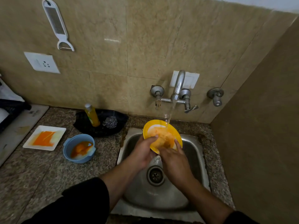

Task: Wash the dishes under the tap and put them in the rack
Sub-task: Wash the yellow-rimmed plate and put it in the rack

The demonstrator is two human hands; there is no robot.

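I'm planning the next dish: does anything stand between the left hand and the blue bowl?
Nothing visible does. The left hand grips the yellow plate over the sink. The blue bowl sits to its left on the granite counter, which is bare between them.

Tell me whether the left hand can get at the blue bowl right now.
Probably, once freed: the left hand grips the yellow plate over the sink, but the blue bowl stands uncovered on the counter just left, nothing between.
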